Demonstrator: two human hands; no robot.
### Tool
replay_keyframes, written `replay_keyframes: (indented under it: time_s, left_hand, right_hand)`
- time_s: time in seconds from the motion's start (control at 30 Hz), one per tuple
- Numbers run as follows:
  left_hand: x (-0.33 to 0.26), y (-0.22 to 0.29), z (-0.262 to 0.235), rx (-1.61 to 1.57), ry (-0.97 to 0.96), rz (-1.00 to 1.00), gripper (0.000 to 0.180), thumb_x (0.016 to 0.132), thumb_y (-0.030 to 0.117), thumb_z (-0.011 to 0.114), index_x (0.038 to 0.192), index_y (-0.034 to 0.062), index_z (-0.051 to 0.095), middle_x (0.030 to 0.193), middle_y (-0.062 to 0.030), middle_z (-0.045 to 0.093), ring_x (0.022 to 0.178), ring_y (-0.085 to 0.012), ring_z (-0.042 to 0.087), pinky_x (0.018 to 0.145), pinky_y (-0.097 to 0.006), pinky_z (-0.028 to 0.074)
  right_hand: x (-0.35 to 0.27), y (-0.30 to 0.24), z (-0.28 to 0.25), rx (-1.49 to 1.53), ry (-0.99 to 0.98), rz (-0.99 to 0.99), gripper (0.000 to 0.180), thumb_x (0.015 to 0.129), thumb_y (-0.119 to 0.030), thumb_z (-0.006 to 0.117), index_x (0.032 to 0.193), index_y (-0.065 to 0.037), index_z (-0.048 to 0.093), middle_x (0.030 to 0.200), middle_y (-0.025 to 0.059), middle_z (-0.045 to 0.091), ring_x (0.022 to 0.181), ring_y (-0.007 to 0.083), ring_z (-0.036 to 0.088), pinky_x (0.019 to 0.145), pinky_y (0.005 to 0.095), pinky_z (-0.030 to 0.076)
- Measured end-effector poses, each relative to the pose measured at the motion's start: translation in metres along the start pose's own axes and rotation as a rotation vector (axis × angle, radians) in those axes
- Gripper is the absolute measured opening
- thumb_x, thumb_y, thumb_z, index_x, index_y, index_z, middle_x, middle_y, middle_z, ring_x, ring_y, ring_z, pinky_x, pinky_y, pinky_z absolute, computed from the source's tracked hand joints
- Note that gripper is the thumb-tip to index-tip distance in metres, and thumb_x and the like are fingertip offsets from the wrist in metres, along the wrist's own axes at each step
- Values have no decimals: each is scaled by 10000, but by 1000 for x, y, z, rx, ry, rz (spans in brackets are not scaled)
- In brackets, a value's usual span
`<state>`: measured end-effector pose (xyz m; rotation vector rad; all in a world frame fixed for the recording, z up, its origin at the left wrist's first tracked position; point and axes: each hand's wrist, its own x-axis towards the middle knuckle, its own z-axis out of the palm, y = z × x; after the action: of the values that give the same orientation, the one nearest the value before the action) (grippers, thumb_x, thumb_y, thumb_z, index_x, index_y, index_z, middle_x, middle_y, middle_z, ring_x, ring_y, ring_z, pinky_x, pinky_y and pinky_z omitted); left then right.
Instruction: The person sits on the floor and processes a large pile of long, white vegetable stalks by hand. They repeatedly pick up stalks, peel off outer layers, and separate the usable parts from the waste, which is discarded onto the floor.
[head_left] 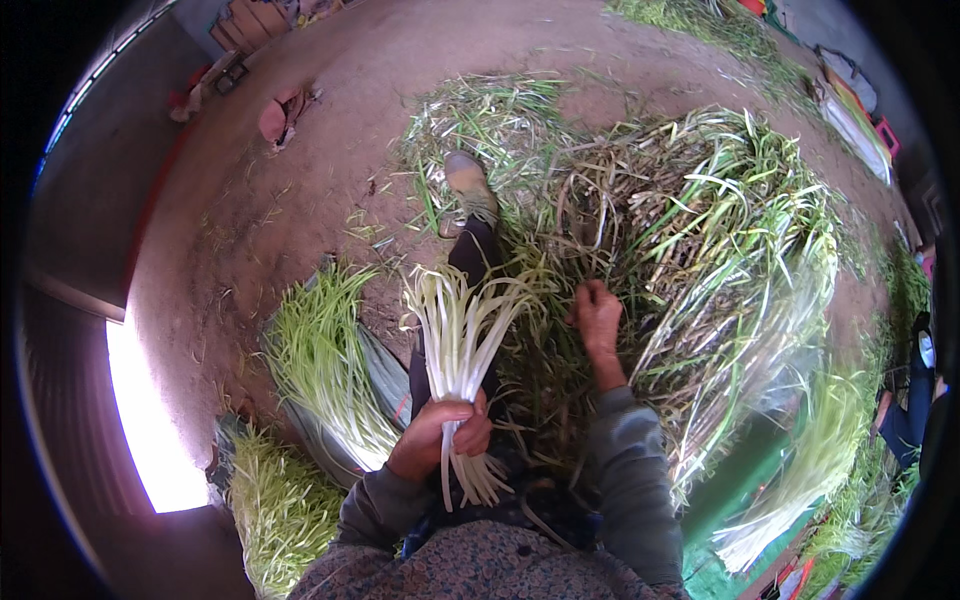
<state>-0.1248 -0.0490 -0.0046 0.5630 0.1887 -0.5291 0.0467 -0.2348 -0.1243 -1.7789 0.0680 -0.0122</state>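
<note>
While the left hand (pixel 437 440) stays out of my notes except as a fist clamped round the pale bunch of stalks (pixel 462 345) near its cut ends, I judge them light, limp, bruisable; beyond, the right hand (pixel 597 317), fingers curled, digs into the uncleaned heap (pixel 700 230).
</note>
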Motion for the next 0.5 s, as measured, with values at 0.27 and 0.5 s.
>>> replay_keyframes:
  time_s: [0.27, 0.5]
  left_hand:
    - [11, 10, -3, -138, -108, 159, 94, 806, 172, 446, 829, 81, 446, 458, 19, 341, 382, -99, 316, 402, -248, 253]
    - [12, 22, 8, -226, -109, 228, 67, 824, 148, 400, 841, 84, 396, 440, 18, 372, 355, -92, 333, 352, -232, 252]
  right_hand:
    - [-41, 4, -11, 110, -112, 7, 465, 825, -206, 554, 1202, 5, 384, 782, 148, 614, 526, 163, 571, 500, 304, 460]
    - [-55, -21, 19, -140, -224, -280, 246, 805, -167, 559, 1031, -69, 563, 763, 137, 617, 587, 245, 595, 576, 334, 466]
